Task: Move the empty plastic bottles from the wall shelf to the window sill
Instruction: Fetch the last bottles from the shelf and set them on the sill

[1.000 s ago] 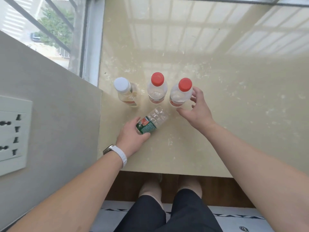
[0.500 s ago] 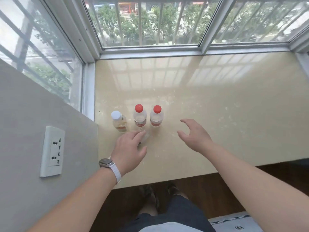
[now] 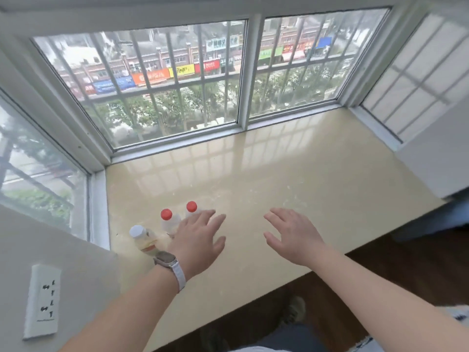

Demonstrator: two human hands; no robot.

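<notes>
A: So, where are the bottles (image 3: 167, 221)?

B: Three show, upright on the sill (image 3: 304, 179), bunched near its left corner by the window (image 3: 157, 80). One has a white cap (image 3: 137, 231), two have red caps (image 3: 166, 214). No wall shelf is in view.

A: And the hands?

B: The left hand (image 3: 196, 243) hovers over the group, fingers straight and spread, gripping nothing. It hides part of the right-most bottle. The right hand (image 3: 291, 237) is spread and empty too, well apart from them.

A: How would they handle?

B: Empty thin plastic, I judge, so very light, easy to tip, with walls that dent under a squeeze. Smooth sides may slip. I'd wrap the body lightly at mid-height, or pinch the stiffer neck under the cap, and set each down gently on that glossy sill.
</notes>
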